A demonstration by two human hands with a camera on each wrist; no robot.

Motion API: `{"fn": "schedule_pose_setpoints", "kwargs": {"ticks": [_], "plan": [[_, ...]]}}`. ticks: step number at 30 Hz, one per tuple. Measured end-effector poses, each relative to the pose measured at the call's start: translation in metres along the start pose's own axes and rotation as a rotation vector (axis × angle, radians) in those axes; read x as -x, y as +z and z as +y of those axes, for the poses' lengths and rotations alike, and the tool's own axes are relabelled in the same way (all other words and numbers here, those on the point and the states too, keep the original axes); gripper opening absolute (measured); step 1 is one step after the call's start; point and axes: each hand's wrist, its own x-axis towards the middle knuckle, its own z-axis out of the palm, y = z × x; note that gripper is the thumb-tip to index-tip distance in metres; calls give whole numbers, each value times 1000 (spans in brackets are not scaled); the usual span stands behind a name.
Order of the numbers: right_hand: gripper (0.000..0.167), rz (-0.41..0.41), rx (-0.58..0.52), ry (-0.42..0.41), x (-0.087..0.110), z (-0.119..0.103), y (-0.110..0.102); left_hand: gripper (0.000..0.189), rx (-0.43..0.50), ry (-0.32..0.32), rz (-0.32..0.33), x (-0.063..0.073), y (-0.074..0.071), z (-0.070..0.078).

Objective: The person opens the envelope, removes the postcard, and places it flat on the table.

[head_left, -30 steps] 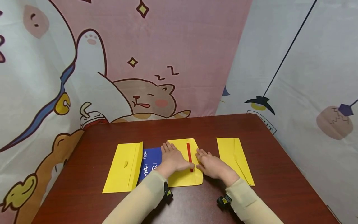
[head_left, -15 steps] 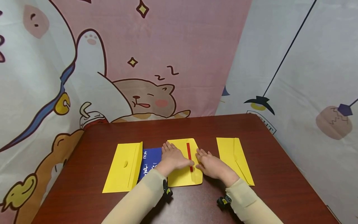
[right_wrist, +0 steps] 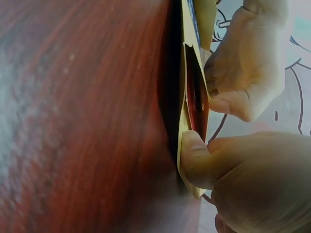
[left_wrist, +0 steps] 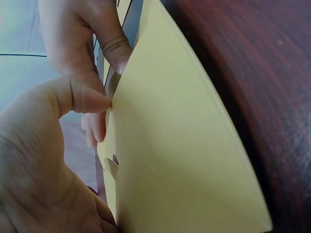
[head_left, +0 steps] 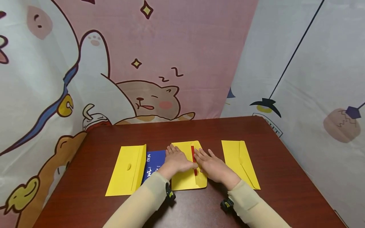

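"Middle yellow envelope (head_left: 182,181), head view?"

"It is lying on the table (head_left: 196,212) beside a blue item (head_left: 154,161); the left hand (head_left: 176,162) is spreading across it, the right hand (head_left: 214,166) is reaching its red strip (head_left: 192,151), both with fingers straight."

"Left wrist view?"

"Left thumb (left_wrist: 90,97) is touching the envelope."

"Right wrist view?"

"Right thumb (right_wrist: 196,154) is meeting its edge."

Right fingers (head_left: 201,156) shifted left, now at red strip (head_left: 193,151).
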Motion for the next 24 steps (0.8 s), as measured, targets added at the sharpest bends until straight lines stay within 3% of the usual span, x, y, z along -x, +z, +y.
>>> {"fn": "schedule_pose_setpoints", "kwargs": {"ticks": [10, 24], "plan": [[53, -149, 6, -9, -4, -5, -2, 135, -42, 21, 17, 3, 1, 0], [59, -116, 47, 6, -3, -4, 4, 133, -8, 17, 15, 2, 1, -2]]}}
